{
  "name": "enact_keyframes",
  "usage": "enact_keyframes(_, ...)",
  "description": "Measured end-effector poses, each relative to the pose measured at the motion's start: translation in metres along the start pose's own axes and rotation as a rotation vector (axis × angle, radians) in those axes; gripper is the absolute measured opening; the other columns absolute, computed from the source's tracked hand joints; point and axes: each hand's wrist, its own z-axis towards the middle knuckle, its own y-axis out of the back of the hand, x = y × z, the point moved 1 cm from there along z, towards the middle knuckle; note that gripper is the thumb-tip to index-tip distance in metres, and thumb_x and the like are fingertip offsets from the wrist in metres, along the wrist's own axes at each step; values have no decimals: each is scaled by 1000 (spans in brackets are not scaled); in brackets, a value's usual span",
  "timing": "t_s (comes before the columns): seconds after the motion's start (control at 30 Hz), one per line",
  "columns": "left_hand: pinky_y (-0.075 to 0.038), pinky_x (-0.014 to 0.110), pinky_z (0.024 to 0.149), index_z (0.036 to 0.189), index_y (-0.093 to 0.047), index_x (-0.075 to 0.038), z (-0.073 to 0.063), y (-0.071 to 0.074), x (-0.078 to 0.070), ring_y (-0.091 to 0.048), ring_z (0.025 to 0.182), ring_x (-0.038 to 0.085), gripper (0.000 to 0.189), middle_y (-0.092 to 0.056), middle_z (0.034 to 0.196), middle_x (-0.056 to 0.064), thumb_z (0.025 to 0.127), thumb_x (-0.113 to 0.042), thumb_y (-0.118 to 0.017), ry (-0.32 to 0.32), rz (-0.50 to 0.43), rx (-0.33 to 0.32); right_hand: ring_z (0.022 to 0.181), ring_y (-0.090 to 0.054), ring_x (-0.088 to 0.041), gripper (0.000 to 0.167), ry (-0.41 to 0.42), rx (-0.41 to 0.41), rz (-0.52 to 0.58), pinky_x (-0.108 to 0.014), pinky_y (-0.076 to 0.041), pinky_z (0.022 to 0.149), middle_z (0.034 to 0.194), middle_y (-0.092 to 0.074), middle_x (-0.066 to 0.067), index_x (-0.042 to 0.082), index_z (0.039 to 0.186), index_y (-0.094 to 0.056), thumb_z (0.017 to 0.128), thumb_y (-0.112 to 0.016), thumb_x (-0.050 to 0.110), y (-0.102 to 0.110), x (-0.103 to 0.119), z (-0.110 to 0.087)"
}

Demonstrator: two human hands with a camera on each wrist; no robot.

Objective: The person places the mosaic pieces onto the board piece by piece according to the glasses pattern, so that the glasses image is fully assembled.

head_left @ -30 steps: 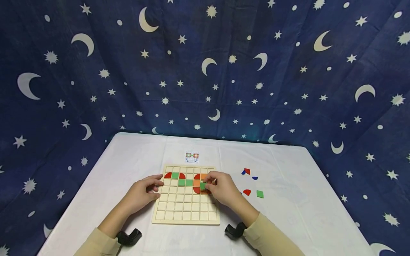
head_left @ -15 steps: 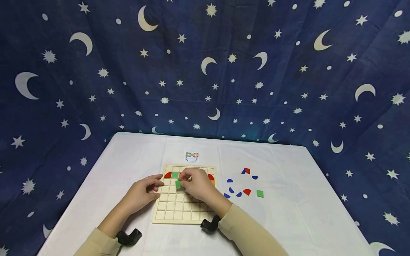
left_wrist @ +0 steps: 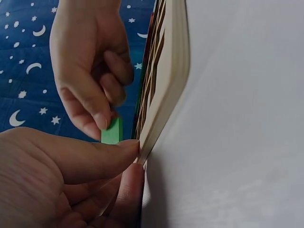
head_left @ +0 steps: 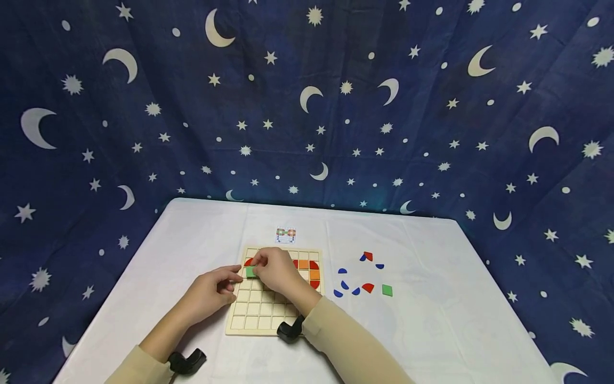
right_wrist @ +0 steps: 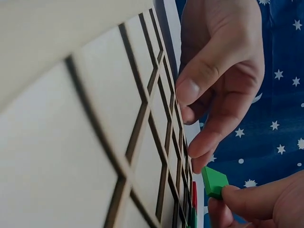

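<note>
A wooden grid board [head_left: 251, 322] lies on the table, with red, green and orange tiles set in its upper rows. My right hand [head_left: 278, 269] is over the board's upper left part and pinches a green square tile [head_left: 250, 272] between thumb and finger. In the right wrist view this green tile [right_wrist: 214, 182] is tilted and apart from the grid. My left hand [head_left: 208, 293] is at the board's left edge, thumb and fingers spread along it. The left wrist view has its thumb [left_wrist: 107, 159] touching the board's edge. My right hand covers several tiles.
Right of the board lie loose pieces: several blue half-rounds [head_left: 345, 285], a red quarter-round [head_left: 368, 288] and a green square [head_left: 387, 290]. A small pattern card [head_left: 285, 235] lies beyond the board. A dark starry cloth [head_left: 307, 133] hangs behind the white table [head_left: 431, 320].
My right hand has moved left across the board with a green tile in its fingers, uncovering red and orange tiles on the right. My left hand has stayed at the left edge.
</note>
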Motion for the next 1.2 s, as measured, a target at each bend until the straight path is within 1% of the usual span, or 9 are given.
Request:
enact_keyframes(0.13,-48,22,76,114,-79,-11,-4,2,-3,-60,87,8,36,-67,150,11,80,3,-84,-23,16,-4,69,-56,-7,8,-22,-26,-11,-24,-46,65,74,-66,8,17,91,-79,93,-77,9,-5,1,5)
enact_keyframes(0.3,-47,23,84,111,-80,-14,-5,1,-3,-62,90,9,36,-68,150,7,80,2,-84,-10,51,-11,71,-57,-5,10,-31,-31,-74,-23,-47,67,75,-67,11,19,89,-80,94,-77,11,-10,0,7)
enact_keyframes(0.4,-47,24,86,111,-80,-15,-5,1,-2,-62,91,10,36,-68,150,6,80,2,-84,-2,52,-6,72,-57,-6,7,-24,-25,-110,-24,-47,68,76,-68,10,19,91,-81,94,-79,13,-11,0,5)
enact_keyframes(0.53,-48,25,86,112,-80,-15,-5,0,0,-62,92,11,36,-67,151,6,80,1,-84,0,45,4,70,-56,-7,6,-3,-15,-136,-23,-46,68,76,-69,8,16,95,-82,92,-81,12,-12,1,4)
enact_keyframes(0.7,-48,25,86,113,-80,-16,-4,0,1,-61,93,12,37,-66,153,6,81,1,-84,5,42,5,70,-55,-4,12,7,16,-164,-21,-46,70,74,-64,9,13,102,-81,90,-82,12,-12,1,5)
enact_keyframes(0.93,-47,25,84,113,-80,-17,-3,-1,1,-61,92,11,36,-65,153,5,81,1,-85,-7,39,7,71,-55,-6,11,12,13,-238,-22,-46,71,73,-61,10,14,100,-81,90,-82,10,-11,2,5)
enact_keyframes(1.1,-46,26,86,113,-80,-18,-3,-1,2,-61,92,10,36,-66,153,3,81,0,-85,7,48,5,71,-54,-6,14,-2,38,-255,-21,-46,70,73,-60,10,14,104,-81,91,-83,12,-12,7,4)
enact_keyframes(1.2,-47,25,85,115,-80,-18,-4,0,3,-61,93,10,36,-65,154,3,83,-1,-84,19,44,9,71,-54,-6,18,7,56,-247,-21,-45,70,75,-60,10,14,107,-80,90,-85,13,-11,10,3)
